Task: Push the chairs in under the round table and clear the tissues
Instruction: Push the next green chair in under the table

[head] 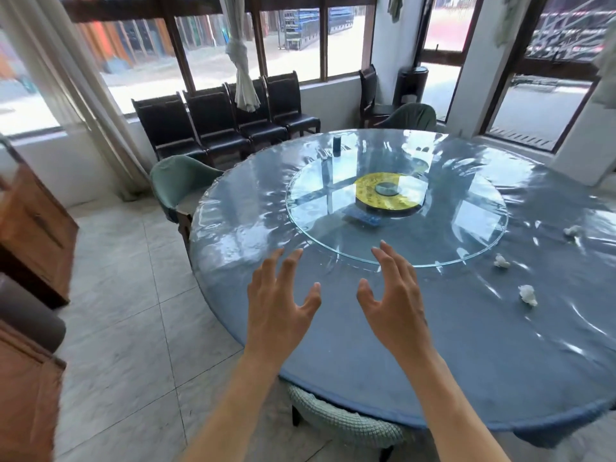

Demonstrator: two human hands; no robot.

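Observation:
The round table (350, 345) wears a blue cloth under clear plastic, with a glass turntable (466, 228) in its middle. Three crumpled white tissues (528, 294) (501, 261) (572, 231) lie on its right side. A green chair (171, 183) stands at the table's far left edge, another (413, 116) at the back, and a third (343, 421) sits tucked under the near edge below my arms. My left hand (281, 301) and my right hand (395, 301) hover over the near part of the table, fingers spread, holding nothing.
A row of black chairs (226, 121) lines the window wall at the back, with one more (370, 91) in the corner. Wooden furniture (36, 228) stands at the left. A dark cylinder (337, 145) stands on the table's far side. Tiled floor (133, 311) lies open at the left.

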